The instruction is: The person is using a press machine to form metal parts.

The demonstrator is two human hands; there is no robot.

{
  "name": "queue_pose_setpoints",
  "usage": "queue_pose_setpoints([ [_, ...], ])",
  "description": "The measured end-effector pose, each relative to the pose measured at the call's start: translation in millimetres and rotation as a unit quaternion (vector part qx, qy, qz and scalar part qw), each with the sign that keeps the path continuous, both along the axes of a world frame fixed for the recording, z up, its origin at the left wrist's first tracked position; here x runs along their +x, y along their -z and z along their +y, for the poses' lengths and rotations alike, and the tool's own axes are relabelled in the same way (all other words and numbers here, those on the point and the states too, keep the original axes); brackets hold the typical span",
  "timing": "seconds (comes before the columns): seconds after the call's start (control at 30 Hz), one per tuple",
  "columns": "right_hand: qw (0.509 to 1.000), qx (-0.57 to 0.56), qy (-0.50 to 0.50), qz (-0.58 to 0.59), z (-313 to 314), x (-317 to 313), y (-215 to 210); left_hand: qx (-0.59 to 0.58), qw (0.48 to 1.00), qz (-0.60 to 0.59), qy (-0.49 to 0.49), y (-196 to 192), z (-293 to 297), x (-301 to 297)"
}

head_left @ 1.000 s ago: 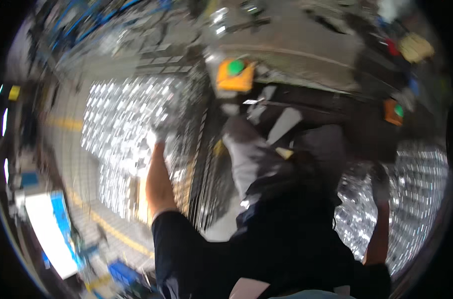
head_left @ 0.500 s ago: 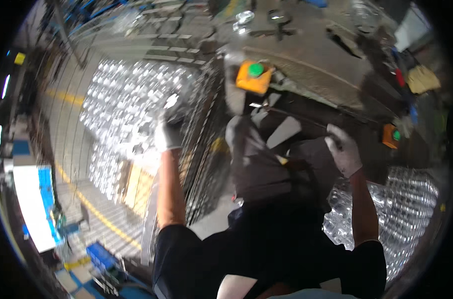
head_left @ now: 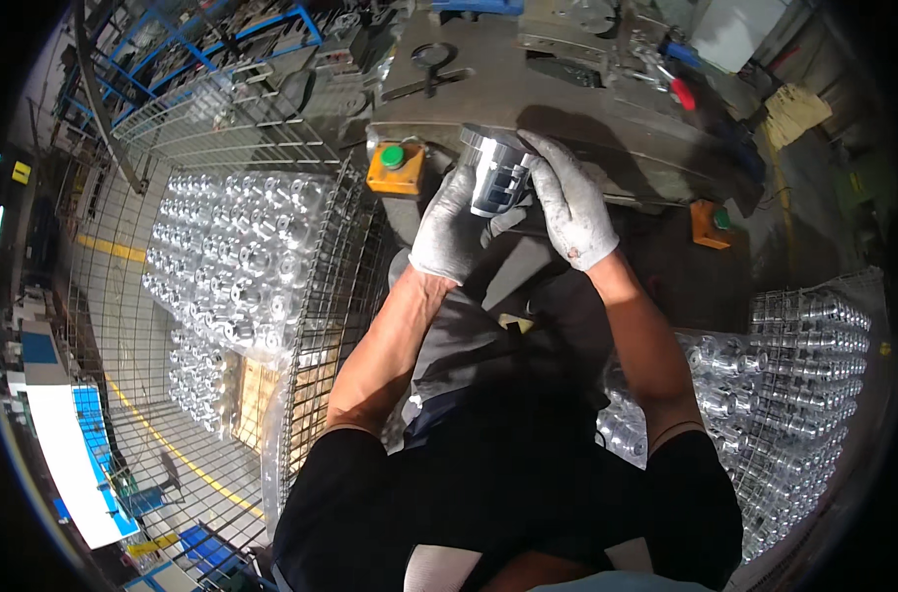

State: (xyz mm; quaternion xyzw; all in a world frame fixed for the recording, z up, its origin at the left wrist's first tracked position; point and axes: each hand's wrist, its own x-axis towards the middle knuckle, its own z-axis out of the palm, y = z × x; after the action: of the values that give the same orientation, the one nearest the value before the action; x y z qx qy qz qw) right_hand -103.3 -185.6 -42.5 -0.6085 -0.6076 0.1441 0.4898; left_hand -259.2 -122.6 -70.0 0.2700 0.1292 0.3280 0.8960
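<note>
In front of my body, a shiny cylindrical metal part (head_left: 496, 173) with a wider flange on top and rectangular openings in its side is held between my gloved hands, slightly tilted. My left hand (head_left: 447, 232) is closed around its left and lower side. Against its right side lie the fingers of my right hand (head_left: 575, 209), fairly straight and pressed to the metal. Both gloves are whitish grey, with dark smudges on the right one. The underside of the part is partly hidden by the fingers.
A wire cage (head_left: 316, 296) at left holds stacked metal parts (head_left: 237, 257). More stacked parts (head_left: 804, 375) stand at lower right. Orange boxes with green buttons, one left (head_left: 395, 170) and one right (head_left: 710, 225), flank the metal workbench (head_left: 488, 94). A red-handled tool (head_left: 681, 94) lies there.
My left hand has come from over the caged parts to the middle, now with a metal part. My right hand, empty before, has moved left and up onto it. The view has shifted.
</note>
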Motion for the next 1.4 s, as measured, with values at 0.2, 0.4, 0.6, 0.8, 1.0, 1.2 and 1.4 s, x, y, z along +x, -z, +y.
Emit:
queue_pose_setpoints([
  [0.2,0.996,0.064,0.061,-0.022,-9.8,39.2,-0.3,0.057,0.997,-0.048,-0.006,-8.3,-5.4,49.8],
  [0.4,0.989,0.060,0.086,0.106,-27.3,54.7,2.5,0.100,0.992,-0.056,-0.044,-17.5,6.8,77.8],
  [0.6,0.983,0.023,0.098,0.154,-54.1,55.5,9.7,0.122,0.992,-0.022,-0.028,-10.3,48.6,110.5],
  [0.8,0.976,0.029,0.087,0.198,-73.5,50.1,8.0,-0.015,0.999,-0.044,0.014,-14.4,111.2,179.8],
  [1.0,0.973,0.070,0.115,0.190,-84.0,63.1,2.0,-0.005,1.000,0.001,-0.013,-11.4,148.7,241.7],
  [1.2,0.976,0.077,0.162,0.126,-71.6,89.4,-10.9,-0.003,0.998,0.041,-0.056,-22.7,154.2,273.2],
  [1.4,0.929,0.092,0.307,-0.186,-34.3,128.2,-30.6,-0.045,0.995,0.060,-0.067,15.8,190.7,302.1],
])
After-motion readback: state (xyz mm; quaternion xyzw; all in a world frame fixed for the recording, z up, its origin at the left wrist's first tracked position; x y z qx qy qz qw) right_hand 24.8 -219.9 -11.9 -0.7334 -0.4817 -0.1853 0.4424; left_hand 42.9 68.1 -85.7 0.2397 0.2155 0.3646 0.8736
